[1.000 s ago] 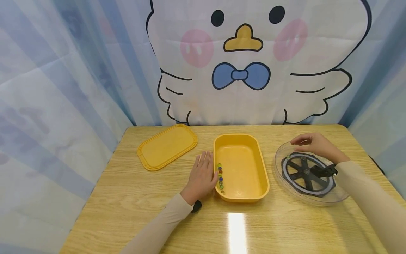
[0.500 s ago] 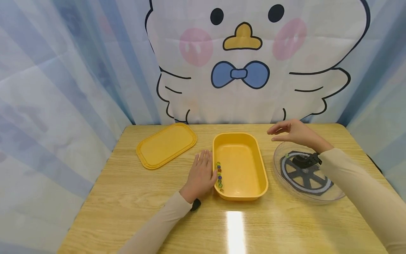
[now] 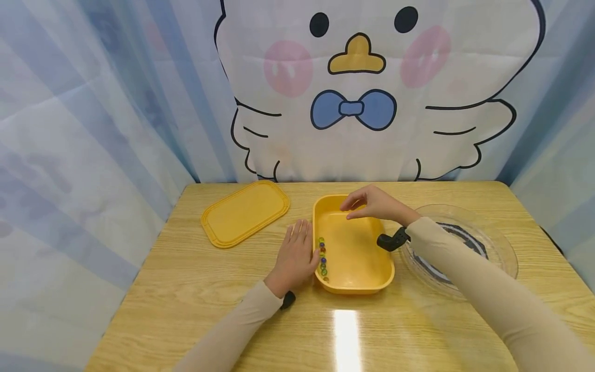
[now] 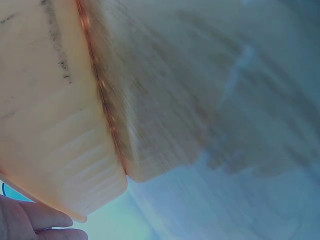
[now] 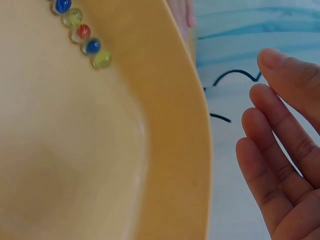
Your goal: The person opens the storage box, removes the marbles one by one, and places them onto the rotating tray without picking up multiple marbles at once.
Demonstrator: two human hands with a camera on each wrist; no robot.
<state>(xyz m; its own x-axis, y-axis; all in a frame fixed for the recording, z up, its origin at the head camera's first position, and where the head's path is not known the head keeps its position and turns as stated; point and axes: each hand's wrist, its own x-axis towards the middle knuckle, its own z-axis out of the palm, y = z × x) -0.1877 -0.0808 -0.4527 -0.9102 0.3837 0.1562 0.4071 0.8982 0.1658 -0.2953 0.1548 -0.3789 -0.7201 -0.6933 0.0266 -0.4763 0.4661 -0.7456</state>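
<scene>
My left hand [image 3: 293, 257] lies flat along the left side of a yellow rectangular box [image 3: 349, 288], its thumb on the rim. Several glass marbles [image 3: 323, 260] lie in a row against the box's left inner wall. Above the far right part of the box is my right hand [image 3: 374, 203], its fingers loosely bent. In the right wrist view, nothing shows between the thumb and fingers [image 5: 265, 145], with more marbles [image 5: 92, 46] visible in the box. A clear round dish [image 3: 504, 253] with a dark spoked pattern stands right of the box, partly covered by the right sleeve.
A yellow lid [image 3: 245, 214] lies on the wooden table [image 3: 195, 299], left of the box. Behind the table's far edge hangs a curtain [image 3: 353, 155] printed with a cartoon bird. The left wrist view mostly shows the box's outer side [image 4: 60, 125], blurred toward the right.
My right hand has moved left from above the clear dish to above the box. The left hand, the box and the marbles in it stay in place.
</scene>
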